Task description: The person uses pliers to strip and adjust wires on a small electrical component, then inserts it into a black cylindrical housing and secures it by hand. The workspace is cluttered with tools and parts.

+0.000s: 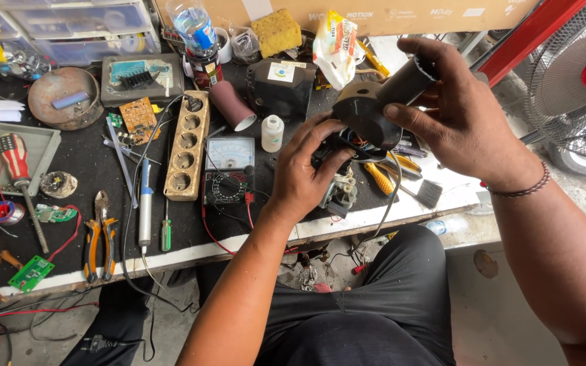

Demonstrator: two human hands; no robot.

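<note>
A dark workbench [89, 169] carries a beige power strip [186, 146] with a row of round sockets, lying lengthwise beside an analogue multimeter [229, 169] whose red lead trails off toward the bench edge. Left of the strip lie a blue-handled soldering iron [144, 203], a small green screwdriver [165, 234] and orange-handled pliers [99, 237]. Further left sit a large screwdriver with a striped handle [15, 159] (its shaft crosses a grey tray), a green circuit board [30, 273] and a rusty round dish [64, 97]. At the back stand a plastic water bottle [194, 30], a yellow sponge [276, 30] and a small white bottle [272, 133]. A fan [574, 74] stands at right.
</note>
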